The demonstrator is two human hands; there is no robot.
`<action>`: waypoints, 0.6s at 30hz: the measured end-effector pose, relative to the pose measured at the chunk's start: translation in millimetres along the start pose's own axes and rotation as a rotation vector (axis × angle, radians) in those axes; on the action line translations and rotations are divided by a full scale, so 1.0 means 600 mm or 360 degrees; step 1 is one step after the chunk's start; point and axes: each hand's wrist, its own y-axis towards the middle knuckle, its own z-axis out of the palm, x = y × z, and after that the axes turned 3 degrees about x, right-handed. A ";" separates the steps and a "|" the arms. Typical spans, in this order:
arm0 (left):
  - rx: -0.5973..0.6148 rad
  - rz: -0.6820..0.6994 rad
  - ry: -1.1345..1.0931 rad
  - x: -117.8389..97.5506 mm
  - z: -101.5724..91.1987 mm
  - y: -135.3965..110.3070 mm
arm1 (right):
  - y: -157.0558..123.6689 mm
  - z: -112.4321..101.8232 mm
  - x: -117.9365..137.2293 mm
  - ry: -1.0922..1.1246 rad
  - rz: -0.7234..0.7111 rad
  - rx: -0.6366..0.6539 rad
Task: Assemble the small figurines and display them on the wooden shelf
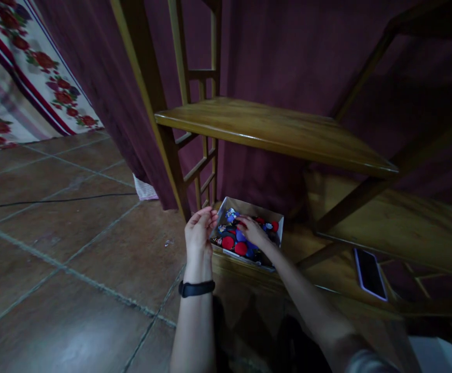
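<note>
L hand (199,228) is just off the box's (257,212) left edge, palm up, fingers bent & narrow, thumb tip close to the fingertips; can't tell if anything small is pinched there or if the hand touches the rim. Dark band (197,289) on that wrist.

R hand (254,232) is in over the box from its right edge, palm down, fingers reaching twd the far L corner, low over the pieces (240,248). Finger gap is hidden, so can't tell if it's gripping one. A bit of sleeve (369,362) shows on that arm.

Pieces are a jumble of red, blue & black, incl. round red ones along the near edge & a blue/white one nr the far L corner. Box is open-topped, slightly angled, at the L end of the bottom shelf (299,241), by its front edge. Phone (369,274) lies flat farther R on the same shelf, nr the front edge, w/ dark screen & purple rim.

Upper shelf (249,119) is above & behind the box; maroon curtain (272,67) hangs behind. Tiled floor (74,274) to the L, w/ black cable (74,199) across it.
</note>
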 end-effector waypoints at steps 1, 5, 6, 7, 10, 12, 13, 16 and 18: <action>0.0015 -0.0012 0.0006 0.001 0.000 0.000 | -0.017 -0.004 0.008 0.0138 -0.0019 -0.0117; 0.0037 0.0043 0.0025 -0.001 -0.005 0.000 | -0.108 -0.004 0.053 0.0516 -0.0003 -0.0350; 0.0035 0.0060 0.0028 -0.002 -0.006 0.000 | -0.135 0.003 0.063 0.0588 0.0017 -0.0209; 0.0033 0.0066 0.0031 -0.005 -0.008 0.000 | -0.162 0.014 0.070 0.0656 0.0042 -0.0021; 0.0016 0.0061 0.0045 -0.010 -0.010 0.000 | -0.241 0.058 0.073 0.0799 0.0137 0.0519; 0.0000 0.0084 0.0070 -0.009 -0.010 0.000 | -0.283 0.087 0.062 0.0711 0.0153 0.0929; -0.0002 0.0099 0.0085 -0.006 -0.009 0.000 | -0.297 0.096 0.056 0.0634 0.0183 0.1094; 0.0046 0.0103 0.0143 0.006 -0.006 0.004 | -0.303 0.098 0.049 0.0472 0.0254 0.1097; 0.0100 0.0070 0.0210 0.015 -0.003 0.007 | -0.278 0.077 0.056 0.0556 0.0226 0.0880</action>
